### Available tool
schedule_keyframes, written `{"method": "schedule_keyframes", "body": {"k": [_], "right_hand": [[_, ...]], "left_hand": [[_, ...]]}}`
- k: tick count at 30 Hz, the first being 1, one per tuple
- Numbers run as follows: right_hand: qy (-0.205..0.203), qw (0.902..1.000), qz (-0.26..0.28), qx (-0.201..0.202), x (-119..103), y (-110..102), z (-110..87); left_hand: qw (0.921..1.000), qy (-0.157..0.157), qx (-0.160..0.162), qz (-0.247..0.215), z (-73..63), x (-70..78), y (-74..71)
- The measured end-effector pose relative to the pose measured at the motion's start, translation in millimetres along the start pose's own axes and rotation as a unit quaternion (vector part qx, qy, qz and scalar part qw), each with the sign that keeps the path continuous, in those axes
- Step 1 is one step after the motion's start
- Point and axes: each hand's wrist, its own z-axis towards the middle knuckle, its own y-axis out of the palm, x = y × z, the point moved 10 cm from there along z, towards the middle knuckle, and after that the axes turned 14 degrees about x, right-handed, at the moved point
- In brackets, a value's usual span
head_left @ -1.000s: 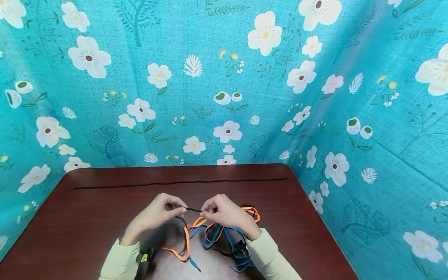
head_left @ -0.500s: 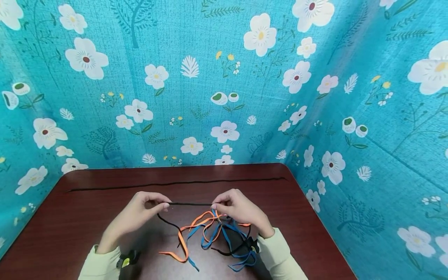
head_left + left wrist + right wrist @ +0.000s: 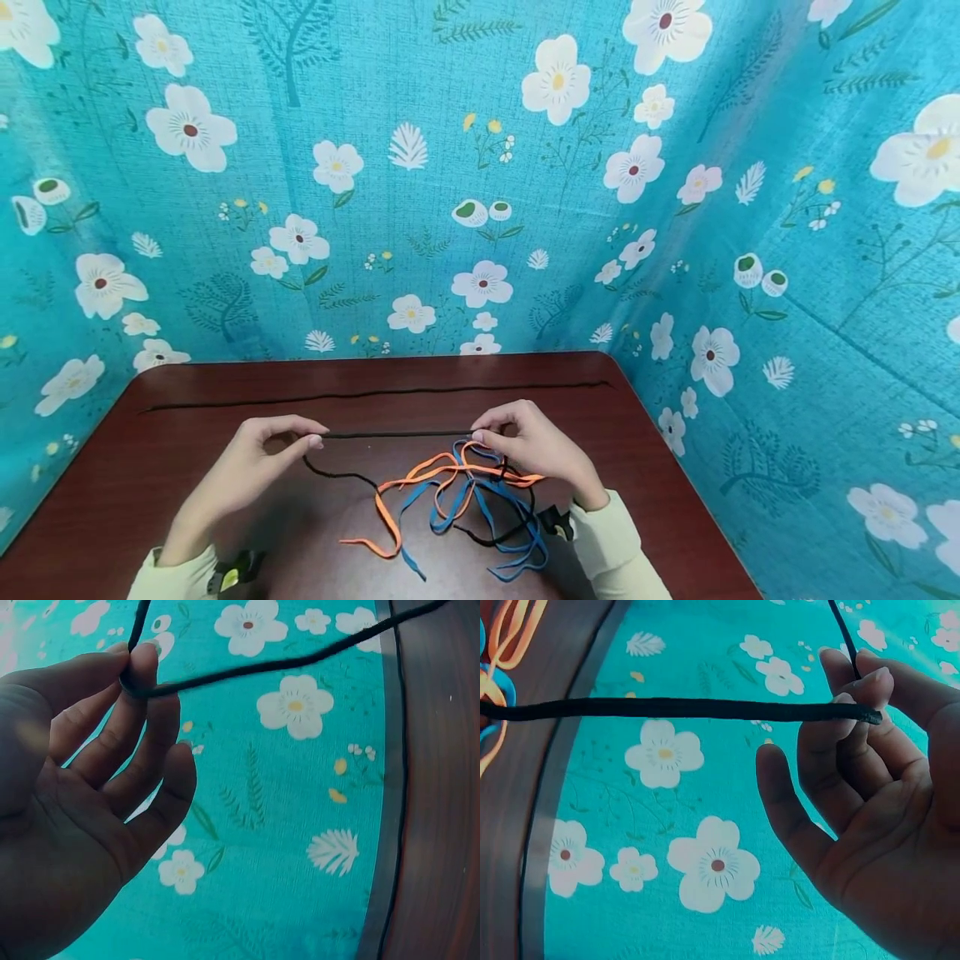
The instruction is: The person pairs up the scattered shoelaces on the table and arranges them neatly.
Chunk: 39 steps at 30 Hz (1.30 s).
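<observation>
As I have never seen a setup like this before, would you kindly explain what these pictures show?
There is no machine here: a person is using two bare hands. The wide picture comes from a camera worn on the head, looking forward and down; the two closer ones come from cameras worn on each wrist.

The left hand and the right hand pinch a black cord, stretched between them above a dark reddish-brown table. Nearer the person lies a loose tangle of orange laces and blue laces, with some black strands among them. Another black cord runs nearly straight along the table's far side. Behind hangs a turquoise flowered cloth.
</observation>
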Motion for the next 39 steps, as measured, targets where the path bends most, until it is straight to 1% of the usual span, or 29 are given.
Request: {"method": "schedule_keyframes", "body": {"k": [4,10,19,24,27,31,34,39], "right_hand": [[-0.001,0.9999,-0.01,0.012,0.8,-10.5,-2.4],[-0.007,0.9991,-0.026,0.033,4.1,-26.1,-5.3],[-0.013,0.9984,-0.033,0.043,6.1,-43.6,-8.6],[-0.005,0.9982,-0.038,0.045,4.8,-52.4,-9.2],[-0.003,0.9975,-0.045,0.054,2.6,-59.1,-9.6],[-0.006,0.997,-0.047,0.061,2.8,-63.7,-8.7],[-0.01,0.9967,-0.051,0.062,4.1,-65.5,-8.7],[-0.021,0.9961,-0.057,0.064,2.3,-70.9,-9.7]], "left_hand": [[0.9999,0.005,0.013,0.006,-4.2,-0.6,-13.6],[0.9988,0.014,0.035,0.033,-8.6,2.1,-33.2],[0.9948,0.059,0.068,0.048,-9.9,8.3,-57.1],[0.9898,0.079,0.098,0.067,-9.8,9.6,-72.6],[0.9854,0.092,0.117,0.083,-8.8,8.9,-81.4],[0.9802,0.1,0.141,0.097,-9.4,7.3,-93.3],[0.9762,0.101,0.16,0.106,-10.5,4.6,-102.3],[0.9709,0.089,0.189,0.117,-12.0,-3.7,-119.4]]}}
